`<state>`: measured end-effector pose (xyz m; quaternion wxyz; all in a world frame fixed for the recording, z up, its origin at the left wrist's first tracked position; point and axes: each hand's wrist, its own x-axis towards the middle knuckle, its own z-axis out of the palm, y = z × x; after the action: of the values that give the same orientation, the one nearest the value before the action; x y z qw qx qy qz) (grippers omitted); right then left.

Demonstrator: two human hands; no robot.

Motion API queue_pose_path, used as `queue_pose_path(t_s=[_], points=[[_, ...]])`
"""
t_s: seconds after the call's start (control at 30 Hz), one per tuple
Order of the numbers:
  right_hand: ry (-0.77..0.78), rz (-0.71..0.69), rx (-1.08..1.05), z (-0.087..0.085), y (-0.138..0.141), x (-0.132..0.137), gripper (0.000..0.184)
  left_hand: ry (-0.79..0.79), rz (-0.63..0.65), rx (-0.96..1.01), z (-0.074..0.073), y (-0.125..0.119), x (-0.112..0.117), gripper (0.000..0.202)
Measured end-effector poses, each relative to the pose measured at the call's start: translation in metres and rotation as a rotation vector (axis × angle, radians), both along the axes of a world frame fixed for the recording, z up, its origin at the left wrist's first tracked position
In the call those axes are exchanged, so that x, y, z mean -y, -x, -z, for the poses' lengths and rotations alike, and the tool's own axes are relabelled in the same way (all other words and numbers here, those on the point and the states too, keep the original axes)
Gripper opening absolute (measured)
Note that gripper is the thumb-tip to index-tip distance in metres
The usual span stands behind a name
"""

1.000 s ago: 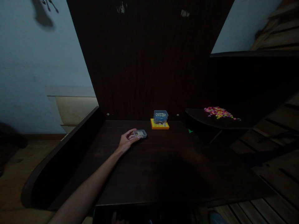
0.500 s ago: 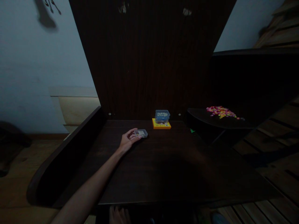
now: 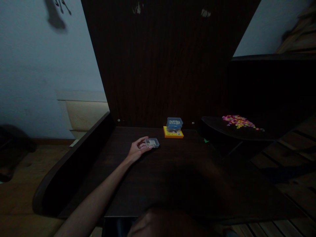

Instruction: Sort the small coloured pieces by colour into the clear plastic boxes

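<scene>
A small clear plastic box (image 3: 153, 142) with something pale inside is held by my left hand (image 3: 138, 148). The thumb lies along the near side and the fingers curl round the far left. The box is low over the dark wooden desk top (image 3: 128, 194), and whether it touches the wood I cannot tell. At the bottom edge, dim and smeared, my right hand (image 3: 145, 223) is partly in view near the desk's front edge, its fingers unclear. Farther back stand stacked clear boxes (image 3: 174, 123), the top one with small white pieces, on a yellow-orange flat box (image 3: 173, 133).
A heap of small pink, yellow and orange pieces (image 3: 239, 121) lies on a raised dark shelf (image 3: 249, 135) at right. A green scrap (image 3: 206, 141) lies below that shelf. A raised side panel (image 3: 71, 164) borders the desk at left, and a tall back panel (image 3: 158, 65) rises behind.
The view has swung slightly left, so everything sits a little farther right. My right hand has come up larger at the bottom edge. My left hand keeps hold of the small box.
</scene>
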<state>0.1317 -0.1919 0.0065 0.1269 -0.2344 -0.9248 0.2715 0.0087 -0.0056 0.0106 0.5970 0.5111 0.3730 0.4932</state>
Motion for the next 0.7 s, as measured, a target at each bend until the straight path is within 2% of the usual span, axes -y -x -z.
queue_pose_path(t_s=[0.07, 0.13, 0.23, 0.3, 0.4, 0.53, 0.7], points=[[-0.051, -0.004, -0.03, -0.032, -0.019, -0.034, 0.025, 0.005, 0.027, 0.011, 0.001, 0.001, -0.001, 0.072], [-0.242, 0.143, -0.039, -0.056, -0.037, -0.071, 0.021, 0.003, 0.044, 0.029, 0.003, 0.001, -0.002, 0.069], [-0.499, 0.36, -0.021, -0.07, -0.056, -0.12, 0.024, -0.005, 0.054, 0.062, 0.007, 0.002, -0.005, 0.068], [-0.591, 0.407, 0.097, -0.066, -0.064, -0.142, 0.029, -0.001, 0.061, 0.077, 0.008, 0.002, -0.006, 0.068], [-0.641, 0.368, 0.184, -0.052, -0.07, -0.16, 0.04, 0.014, 0.075, 0.083, 0.009, 0.002, -0.005, 0.069], [-0.678, 0.339, 0.175, -0.038, -0.068, -0.17, 0.042, 0.03, 0.084, 0.079, 0.007, 0.002, -0.004, 0.069], [-0.634, 0.32, 0.186, -0.027, -0.062, -0.177, 0.041, 0.06, 0.07, 0.097, 0.008, 0.002, -0.006, 0.069]])
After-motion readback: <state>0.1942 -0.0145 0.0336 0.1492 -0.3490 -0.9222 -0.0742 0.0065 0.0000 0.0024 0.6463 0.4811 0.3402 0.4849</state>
